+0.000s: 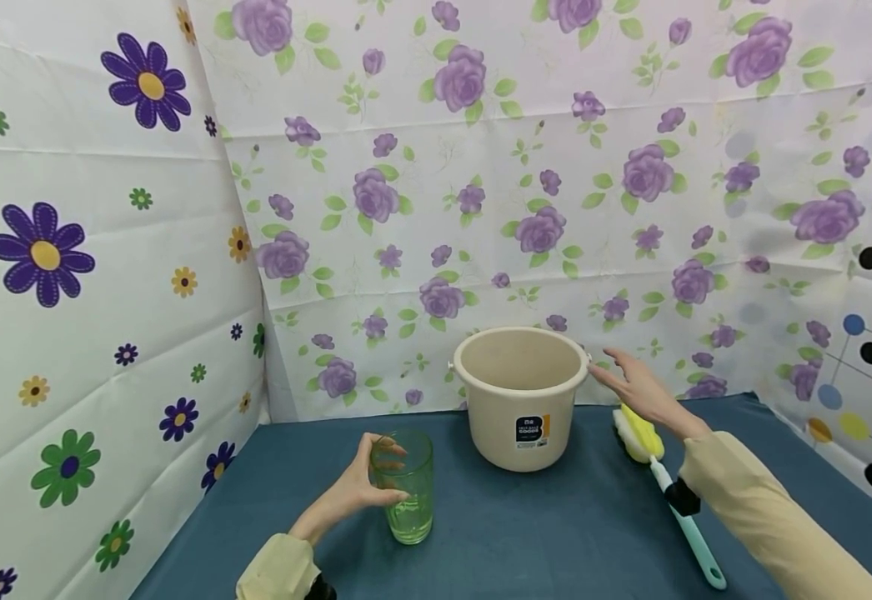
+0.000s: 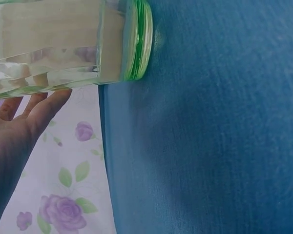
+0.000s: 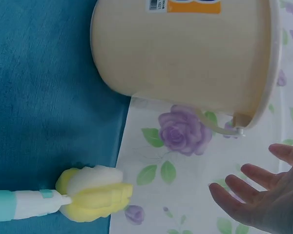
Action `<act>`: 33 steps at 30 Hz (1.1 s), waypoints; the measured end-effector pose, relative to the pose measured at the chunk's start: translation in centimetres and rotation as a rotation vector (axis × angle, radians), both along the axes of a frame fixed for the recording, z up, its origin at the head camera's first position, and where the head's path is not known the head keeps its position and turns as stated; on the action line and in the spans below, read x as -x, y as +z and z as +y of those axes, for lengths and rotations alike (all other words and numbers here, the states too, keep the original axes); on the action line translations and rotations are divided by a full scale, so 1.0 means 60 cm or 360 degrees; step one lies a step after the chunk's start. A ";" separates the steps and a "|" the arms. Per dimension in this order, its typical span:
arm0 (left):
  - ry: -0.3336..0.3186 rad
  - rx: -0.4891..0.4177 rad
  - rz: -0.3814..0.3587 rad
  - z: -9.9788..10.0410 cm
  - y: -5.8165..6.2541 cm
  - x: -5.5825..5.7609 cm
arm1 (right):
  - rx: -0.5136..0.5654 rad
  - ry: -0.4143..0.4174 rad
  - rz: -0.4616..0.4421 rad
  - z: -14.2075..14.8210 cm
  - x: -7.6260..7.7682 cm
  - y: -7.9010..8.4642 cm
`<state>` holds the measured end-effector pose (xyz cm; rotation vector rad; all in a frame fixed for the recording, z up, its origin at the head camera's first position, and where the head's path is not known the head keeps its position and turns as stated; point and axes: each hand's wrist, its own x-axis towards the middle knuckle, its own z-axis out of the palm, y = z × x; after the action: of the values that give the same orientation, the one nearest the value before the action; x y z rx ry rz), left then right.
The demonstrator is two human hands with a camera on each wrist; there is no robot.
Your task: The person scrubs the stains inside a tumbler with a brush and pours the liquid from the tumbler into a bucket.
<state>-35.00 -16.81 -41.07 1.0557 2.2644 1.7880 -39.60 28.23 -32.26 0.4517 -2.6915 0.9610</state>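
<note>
A clear green drinking glass [image 1: 411, 467] stands upright on the blue cloth, left of the bucket. My left hand [image 1: 372, 479] grips it from the left, thumb on the near side and fingers round the far side. The left wrist view shows the glass [image 2: 63, 44] sideways, with fingers along its wall. At the right rim of a beige bucket [image 1: 518, 425], my right hand [image 1: 642, 387] is raised with fingers extended and nothing in them. The right wrist view shows these fingers [image 3: 244, 195] apart from the bucket [image 3: 185, 58] and its handle joint.
A sponge brush [image 1: 638, 437] with a yellow and white head and a teal and white handle [image 1: 694, 542] lies right of the bucket, under the right forearm. Blue cloth [image 1: 518, 533] covers the table. Flowered sheets [image 1: 406, 250] hang behind and at the sides.
</note>
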 end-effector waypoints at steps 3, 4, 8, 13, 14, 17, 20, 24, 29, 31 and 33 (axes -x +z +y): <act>0.0008 0.0007 -0.0024 0.000 -0.001 0.000 | 0.0015 0.0001 -0.0005 -0.004 0.011 -0.004; 0.0013 0.0014 -0.0036 0.000 -0.001 0.001 | 0.0014 0.0003 -0.0006 -0.006 0.014 -0.004; 0.0029 0.0048 -0.0085 0.001 0.000 0.001 | 0.0011 -0.0012 -0.0038 -0.014 0.026 -0.007; -0.0005 0.0058 -0.0098 0.008 0.015 -0.009 | -0.0083 -0.0050 -0.0105 -0.019 0.037 -0.007; -0.0015 0.0052 -0.0097 0.010 0.019 -0.012 | -0.0102 -0.0053 -0.0109 -0.020 0.039 -0.008; -0.0026 0.0040 -0.0077 0.012 0.023 -0.016 | -0.0128 -0.0062 -0.0103 -0.023 0.045 -0.008; -0.0034 0.0026 -0.0071 0.011 0.022 -0.016 | -0.0148 -0.0064 -0.0090 -0.027 0.050 -0.008; -0.0031 0.0034 -0.0118 0.011 0.022 -0.016 | -0.0124 -0.0069 -0.0096 -0.032 0.054 -0.010; -0.0014 0.0024 -0.0089 0.005 0.011 -0.007 | 0.0024 0.0028 -0.0046 -0.041 0.065 -0.015; -0.0007 0.0018 -0.0060 0.002 0.005 -0.003 | 0.0073 0.0073 -0.0017 -0.044 0.069 -0.019; 0.0009 0.0016 -0.0038 0.000 -0.001 0.003 | 0.0105 0.0102 0.0014 -0.045 0.072 -0.024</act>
<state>-35.17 -16.83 -41.15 1.0216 2.2624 1.7798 -43.92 25.55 -33.68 0.5303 -2.6431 1.0592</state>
